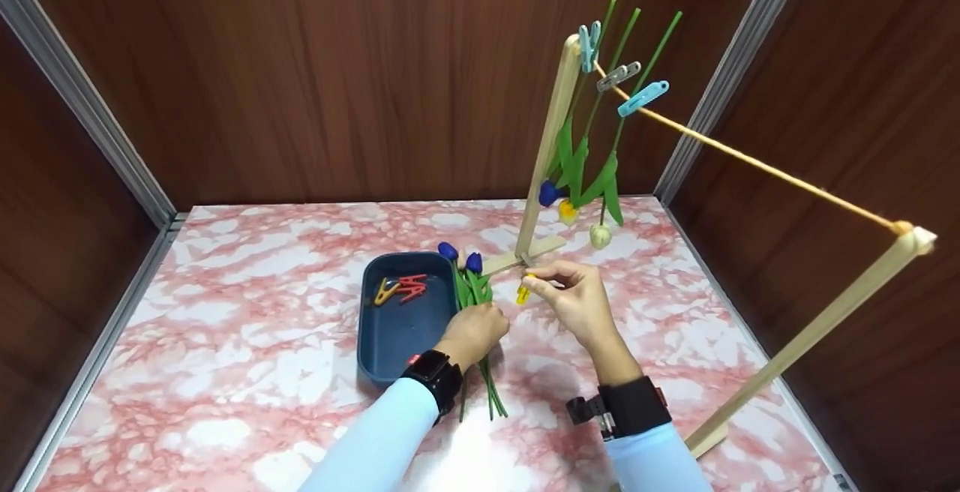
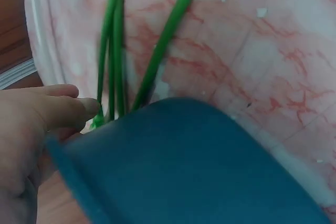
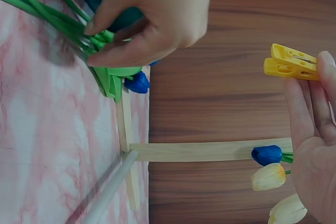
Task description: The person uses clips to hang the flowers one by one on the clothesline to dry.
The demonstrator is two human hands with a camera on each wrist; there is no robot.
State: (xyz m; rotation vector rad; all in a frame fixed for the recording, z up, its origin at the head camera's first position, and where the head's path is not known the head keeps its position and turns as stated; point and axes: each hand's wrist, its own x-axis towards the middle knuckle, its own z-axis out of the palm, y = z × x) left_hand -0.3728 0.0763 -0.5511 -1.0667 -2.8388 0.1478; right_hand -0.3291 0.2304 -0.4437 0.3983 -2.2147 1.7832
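Tulips (image 1: pixel 475 287), bunched right of blue tray (image 1: pixel 409 346); yellow clothespin (image 1: pixel 523 292), farther right.
Left hand (image 1: pixel 474 333) pinches stems (image 2: pixel 170 30), right hand (image 1: pixel 576 301) pinches clothespin; stems probably light, bendable, best held mid-length; clothespin likely springy.

Yellow clothespin (image 3: pixel 293 63) pinched in right hand (image 1: pixel 577 301), green-stemmed blue tulips (image 1: pixel 474 287) lying under left hand (image 1: pixel 474 332)

Clothespins (image 1: pixel 411 289) lie in the tub (image 1: pixel 409 334), just left of the tulips (image 1: pixel 472 291), which perhaps touch its rim.
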